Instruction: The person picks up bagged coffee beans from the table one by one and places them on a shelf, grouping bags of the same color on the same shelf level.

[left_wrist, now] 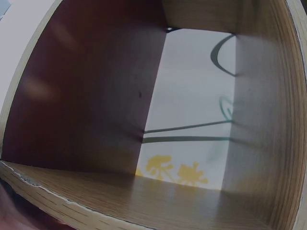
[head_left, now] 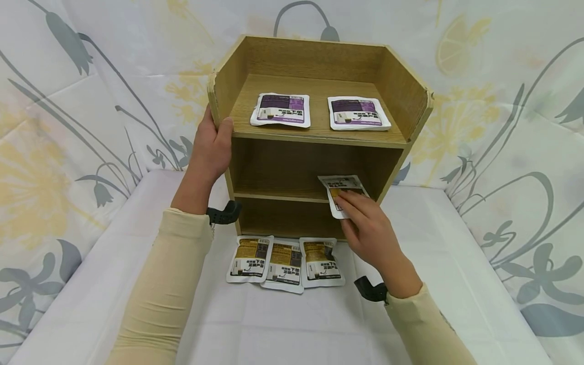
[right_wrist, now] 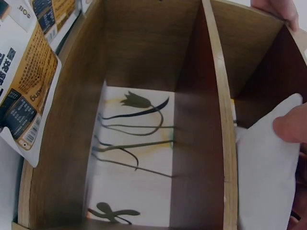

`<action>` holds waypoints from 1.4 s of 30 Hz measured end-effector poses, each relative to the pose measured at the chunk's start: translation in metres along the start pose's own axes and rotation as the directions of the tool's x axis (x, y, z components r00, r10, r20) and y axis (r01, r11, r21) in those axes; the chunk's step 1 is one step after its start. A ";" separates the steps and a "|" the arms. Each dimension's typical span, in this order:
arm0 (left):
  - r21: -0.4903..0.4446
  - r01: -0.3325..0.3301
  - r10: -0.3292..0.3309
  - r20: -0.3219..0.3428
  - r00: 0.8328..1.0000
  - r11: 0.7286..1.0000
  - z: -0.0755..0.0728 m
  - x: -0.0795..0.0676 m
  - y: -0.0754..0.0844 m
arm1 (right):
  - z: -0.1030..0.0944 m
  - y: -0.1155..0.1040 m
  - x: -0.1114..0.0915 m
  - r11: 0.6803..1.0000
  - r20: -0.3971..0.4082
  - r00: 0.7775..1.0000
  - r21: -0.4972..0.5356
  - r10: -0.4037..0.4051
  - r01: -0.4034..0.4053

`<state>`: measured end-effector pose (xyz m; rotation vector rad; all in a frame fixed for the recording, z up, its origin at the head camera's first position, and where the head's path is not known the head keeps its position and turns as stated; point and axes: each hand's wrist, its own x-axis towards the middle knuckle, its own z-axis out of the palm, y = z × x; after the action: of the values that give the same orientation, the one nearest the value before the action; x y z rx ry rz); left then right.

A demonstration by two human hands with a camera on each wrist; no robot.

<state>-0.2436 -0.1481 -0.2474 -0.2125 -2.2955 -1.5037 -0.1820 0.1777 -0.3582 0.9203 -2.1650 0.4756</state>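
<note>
Floral cloth (head_left: 109,66) backs a white-covered desk (head_left: 274,334). Foremost, the right hand (head_left: 371,228) pinches a brown-and-white pouch (head_left: 343,184), held tilted at the mouth of the middle compartment of a wooden shelf unit (head_left: 292,167). Left of this hand, three similar pouches (head_left: 283,266) lie on the desk, edges touching. Past its fingertips runs the middle board (head_left: 278,197), partly hidden by the held pouch. Farther off, the left hand (head_left: 212,149) grips the side panel (head_left: 230,83); beyond both hands, two purple-labelled pouches (head_left: 283,110) occupy the top tier.
</note>
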 end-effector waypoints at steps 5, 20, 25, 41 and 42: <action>0.002 0.001 -0.001 0.001 1.000 1.000 0.001 0.000 0.001 | 0.004 0.001 0.003 0.999 0.038 0.999 -0.023 0.032 -0.031; 0.003 0.001 -0.001 -0.011 1.000 1.000 0.001 0.000 0.001 | 0.014 0.004 0.020 0.991 0.115 0.986 -0.072 0.121 -0.113; 0.002 0.004 -0.004 -0.010 1.000 1.000 0.001 0.000 0.001 | 0.016 0.006 0.026 0.987 0.141 0.980 -0.097 0.140 -0.127; 0.000 0.002 -0.002 -0.012 1.000 1.000 0.001 -0.001 0.000 | 0.023 0.015 0.037 0.966 0.238 0.942 -0.158 0.238 -0.204; -0.001 0.003 -0.003 -0.012 1.000 1.000 0.001 -0.001 0.000 | 0.024 0.015 0.037 0.965 0.241 0.940 -0.158 0.241 -0.207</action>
<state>-0.2431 -0.1472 -0.2477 -0.1994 -2.2867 -1.5032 -0.2226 0.1569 -0.3472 0.6969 -2.5238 0.3314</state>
